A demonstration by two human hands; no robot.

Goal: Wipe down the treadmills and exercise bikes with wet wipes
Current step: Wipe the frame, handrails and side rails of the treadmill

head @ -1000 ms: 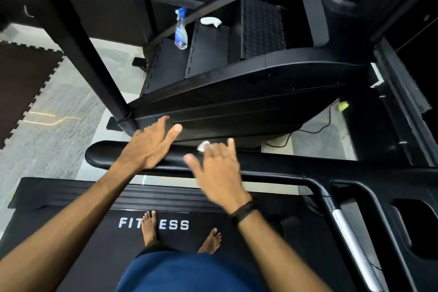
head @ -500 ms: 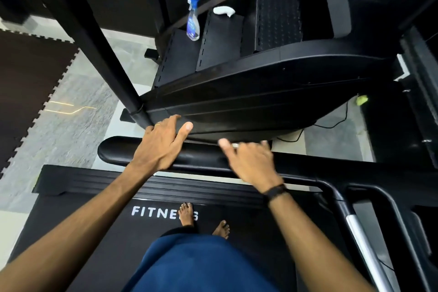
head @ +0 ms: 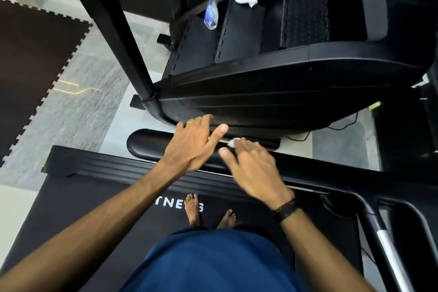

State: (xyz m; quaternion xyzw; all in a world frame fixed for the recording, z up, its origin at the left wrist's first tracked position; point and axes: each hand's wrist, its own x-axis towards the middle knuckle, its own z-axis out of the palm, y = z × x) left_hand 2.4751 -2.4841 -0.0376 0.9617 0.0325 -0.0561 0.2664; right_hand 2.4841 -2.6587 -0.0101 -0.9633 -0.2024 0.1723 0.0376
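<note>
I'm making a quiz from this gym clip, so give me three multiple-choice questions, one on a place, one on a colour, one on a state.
1. Where does the spray bottle stand?
A. on the stepper's step
B. on the floor
C. on the treadmill belt

2. What colour is the bottle's trigger head?
A. red
B. blue
C. green

3. How is the left hand?
A. clenched in a fist
B. holding the bottle
C. fingers spread, resting on the handrail

Answers: 1 A, it stands upright on a black step. 2 B, the top is blue. 3 C, its palm lies open on the padded bar.
</note>
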